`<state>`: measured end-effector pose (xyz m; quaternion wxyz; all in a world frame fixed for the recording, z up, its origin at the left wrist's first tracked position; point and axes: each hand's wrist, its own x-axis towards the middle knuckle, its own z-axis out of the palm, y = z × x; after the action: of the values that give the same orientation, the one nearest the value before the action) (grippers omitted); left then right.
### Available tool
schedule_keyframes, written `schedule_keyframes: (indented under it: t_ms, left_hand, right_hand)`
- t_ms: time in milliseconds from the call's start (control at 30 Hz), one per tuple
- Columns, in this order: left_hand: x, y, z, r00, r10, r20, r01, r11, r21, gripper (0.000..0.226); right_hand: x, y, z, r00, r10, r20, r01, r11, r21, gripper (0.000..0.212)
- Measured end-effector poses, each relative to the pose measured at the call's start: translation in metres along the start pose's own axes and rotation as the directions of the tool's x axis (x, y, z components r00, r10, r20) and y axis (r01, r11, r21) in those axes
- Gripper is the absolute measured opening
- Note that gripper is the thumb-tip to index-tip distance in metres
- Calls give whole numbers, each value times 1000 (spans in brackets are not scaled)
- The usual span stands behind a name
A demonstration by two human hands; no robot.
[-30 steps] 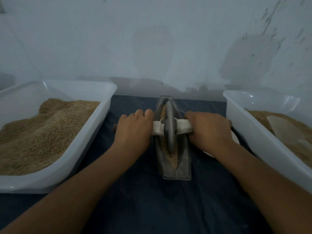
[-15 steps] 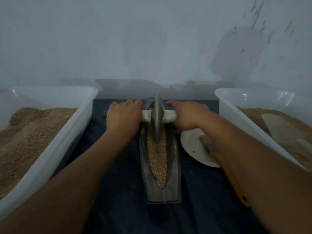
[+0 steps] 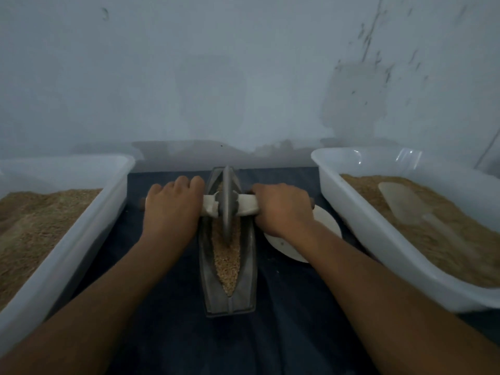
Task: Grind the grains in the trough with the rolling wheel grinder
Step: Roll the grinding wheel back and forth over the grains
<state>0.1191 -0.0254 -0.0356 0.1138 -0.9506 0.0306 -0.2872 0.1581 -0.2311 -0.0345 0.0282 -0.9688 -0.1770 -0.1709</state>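
Note:
A narrow, boat-shaped metal trough lies lengthwise on the dark cloth in front of me, with tan grains along its groove. The grey rolling wheel grinder stands upright in the trough's far half, its axle wrapped in pale cloth on both sides. My left hand grips the left end of the axle. My right hand grips the right end. The wheel's lower rim sits in the grains.
A white tub of grain stands at the left. Another white tub at the right holds grain and a pale scoop. A white plate lies partly under my right wrist. A pale wall rises close behind.
The wheel rolled from the trough's middle to its far end, then came back toward me a little. Both hands stayed on the axle throughout.

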Motion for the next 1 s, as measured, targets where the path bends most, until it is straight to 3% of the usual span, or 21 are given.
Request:
schedule_keyframes:
  t_ms: [167,333,567,833,1000]
  left_hand:
    - [-30,1,-18,999,37,10,-37,999,-34,39]
    - [-45,1,-36,995,94,40,-93,995,-20,52]
    - [-42,-1,-36,995,96,37,-96,995,-1,51]
    - [-17,-8,-6,996,75,44,-75,997,-14,44]
    - [8,-10,10,999,18,50,-17,999,-32,30]
  right_hand:
    - [-34,-9,-10,982,-72,-173,61,996,-70,26]
    - [-63,-10,-12,970,-82,-227,74,996,-43,29]
    - [-65,-7,-7,988,-43,-148,54,996,65,27]
    - [-23,-3,-11,997,-67,-42,67,998,13,25]
    - [17,3,-6,995,-76,67,76,997,17,53]
